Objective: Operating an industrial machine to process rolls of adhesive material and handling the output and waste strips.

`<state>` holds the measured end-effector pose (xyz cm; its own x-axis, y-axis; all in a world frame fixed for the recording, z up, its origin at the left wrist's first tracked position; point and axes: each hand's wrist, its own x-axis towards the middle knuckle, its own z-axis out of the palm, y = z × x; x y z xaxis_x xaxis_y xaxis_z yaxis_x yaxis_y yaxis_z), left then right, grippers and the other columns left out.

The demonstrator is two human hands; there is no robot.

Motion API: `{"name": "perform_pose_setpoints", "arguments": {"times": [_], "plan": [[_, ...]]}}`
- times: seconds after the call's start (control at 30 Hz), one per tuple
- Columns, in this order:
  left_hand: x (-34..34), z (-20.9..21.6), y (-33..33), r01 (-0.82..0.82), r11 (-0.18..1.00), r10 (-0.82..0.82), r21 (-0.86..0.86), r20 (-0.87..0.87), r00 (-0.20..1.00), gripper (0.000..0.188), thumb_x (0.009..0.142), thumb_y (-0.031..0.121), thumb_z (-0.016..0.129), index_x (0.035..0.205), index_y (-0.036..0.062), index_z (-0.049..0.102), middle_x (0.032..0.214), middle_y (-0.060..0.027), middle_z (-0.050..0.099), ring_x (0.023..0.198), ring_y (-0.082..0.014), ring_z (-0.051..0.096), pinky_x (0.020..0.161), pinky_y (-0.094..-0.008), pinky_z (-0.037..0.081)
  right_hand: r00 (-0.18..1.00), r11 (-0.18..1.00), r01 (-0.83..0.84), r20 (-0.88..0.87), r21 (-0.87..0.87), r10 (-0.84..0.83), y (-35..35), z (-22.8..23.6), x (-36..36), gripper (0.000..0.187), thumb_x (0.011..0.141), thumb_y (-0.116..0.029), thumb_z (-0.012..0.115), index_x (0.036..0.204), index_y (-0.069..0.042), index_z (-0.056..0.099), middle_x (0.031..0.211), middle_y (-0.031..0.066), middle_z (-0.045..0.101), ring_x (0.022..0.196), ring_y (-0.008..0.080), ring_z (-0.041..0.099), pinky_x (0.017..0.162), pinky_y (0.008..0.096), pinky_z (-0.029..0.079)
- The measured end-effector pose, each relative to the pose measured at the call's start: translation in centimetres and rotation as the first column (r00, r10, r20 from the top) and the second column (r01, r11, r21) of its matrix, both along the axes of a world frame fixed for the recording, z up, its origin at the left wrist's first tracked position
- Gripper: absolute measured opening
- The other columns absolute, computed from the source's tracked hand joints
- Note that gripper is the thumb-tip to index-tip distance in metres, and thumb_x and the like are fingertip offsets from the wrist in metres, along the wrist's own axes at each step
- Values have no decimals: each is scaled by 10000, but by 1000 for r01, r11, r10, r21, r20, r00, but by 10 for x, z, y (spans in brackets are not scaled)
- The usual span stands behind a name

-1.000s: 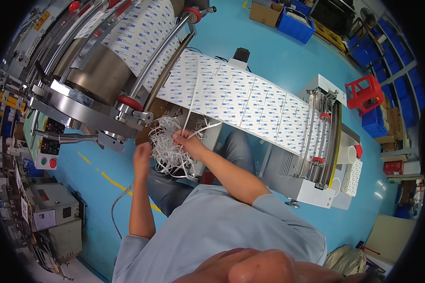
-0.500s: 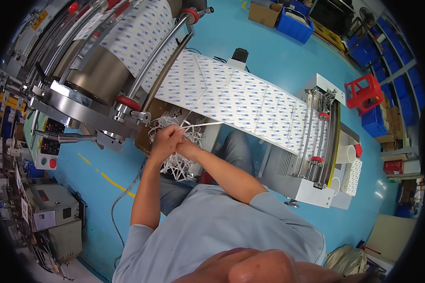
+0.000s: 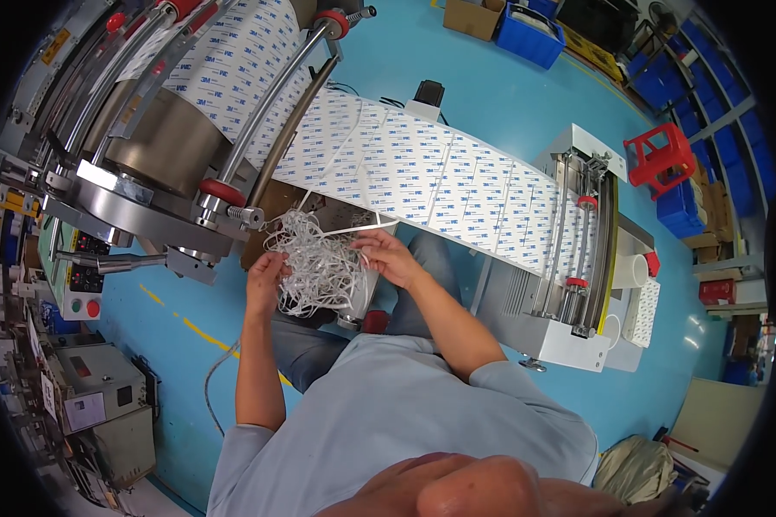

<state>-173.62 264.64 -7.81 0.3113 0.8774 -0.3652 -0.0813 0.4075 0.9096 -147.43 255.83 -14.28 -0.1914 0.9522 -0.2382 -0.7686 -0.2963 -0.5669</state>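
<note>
A loose tangle of thin white strips [image 3: 319, 271] fills the space between my two hands, above a brown box [image 3: 263, 233]. My left hand [image 3: 267, 272] is at its left edge with the fingers curled in; whether a strip is in them is hidden. On the other side my right hand [image 3: 386, 257] has its fingers apart, close to the tangle and just below a flat white strip [image 3: 362, 227]. That strip runs from the tangle to the near edge of a wide white sheet with blue print [image 3: 405, 164], stretched across the machine.
To the left stands a machine with a large metal roller [image 3: 168, 138], steel bars and red collars. The sheet runs right into a grey unit [image 3: 526, 314] with rods. A red stool [image 3: 660, 164] and blue bins [image 3: 530, 39] stand on the blue floor beyond.
My hands were together over the box and have moved apart, the left one leftward, the right one rightward. The strip tangle now shows bulging between them.
</note>
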Motion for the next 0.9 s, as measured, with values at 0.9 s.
{"name": "perform_pose_setpoints", "arguments": {"times": [0.9], "plan": [[-20, -7, -3, -75, 976, 122, 203, -233, 965, 422, 867, 352, 558, 1104, 3, 555, 959, -65, 623, 848, -171, 582, 784, -268, 448, 950, 951, 309, 70, -34, -306, 48, 33, -80, 82, 873, -92, 543, 943, -51, 555, 738, -18, 537, 636, 56, 474, 579, 211, 388]]}}
